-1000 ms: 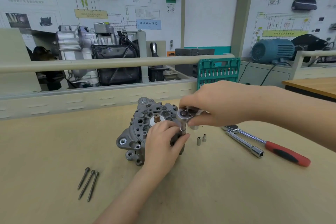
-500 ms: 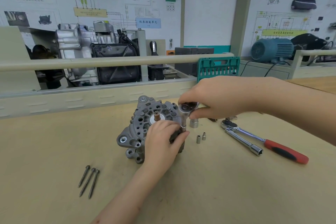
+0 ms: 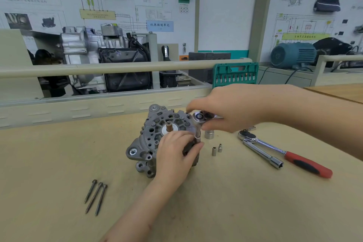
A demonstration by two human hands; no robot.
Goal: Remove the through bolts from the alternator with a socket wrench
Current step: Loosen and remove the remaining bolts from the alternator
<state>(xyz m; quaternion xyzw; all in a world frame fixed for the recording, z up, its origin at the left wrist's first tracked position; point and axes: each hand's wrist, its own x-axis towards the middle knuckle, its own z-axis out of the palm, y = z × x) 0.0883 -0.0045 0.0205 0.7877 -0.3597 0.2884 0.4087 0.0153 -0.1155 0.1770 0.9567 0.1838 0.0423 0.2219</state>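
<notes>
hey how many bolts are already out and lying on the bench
3. The loose bolts lie side by side on the bench left of the alternator: one at left, one in the middle, one at right. Another may be hidden under the socket wrench.

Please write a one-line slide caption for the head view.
Left hand steadies alternator while right hand works socket wrench; three bolts lie out.

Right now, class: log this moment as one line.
left hand: steadies alternator | right hand: grips socket wrench on bolt | removed bolts: three on bench
</notes>
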